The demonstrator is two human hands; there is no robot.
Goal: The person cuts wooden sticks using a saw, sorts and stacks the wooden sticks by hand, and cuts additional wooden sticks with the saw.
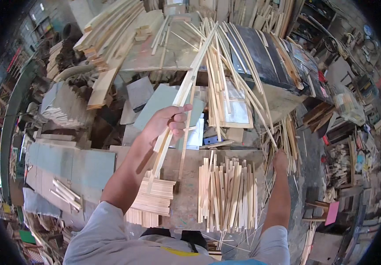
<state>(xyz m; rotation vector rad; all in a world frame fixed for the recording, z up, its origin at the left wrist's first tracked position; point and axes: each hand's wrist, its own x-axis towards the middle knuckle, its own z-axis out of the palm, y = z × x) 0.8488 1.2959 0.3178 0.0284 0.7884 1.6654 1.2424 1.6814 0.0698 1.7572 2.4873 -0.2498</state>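
My left hand [171,122] is closed around a few long, pale wooden strips [182,93], held aslant over the near table. Their far ends reach the strips on the bench beyond, and their near ends hang above a stack of short cut sticks [157,194]. At the right, my right hand [281,160] is reached out past the table edge, its fingers closed at the near end of a long thin wooden strip [267,126]. Between my arms, a wide row of short sticks [228,194] lies on the near table [186,203].
More long strips [217,84] spread off the far bench [142,59]. Thick curved boards [111,31] are piled at the far left. Greenish panels [94,165] and a few white sticks [66,194] lie to the left. Loose strips [289,141] lean right of the table.
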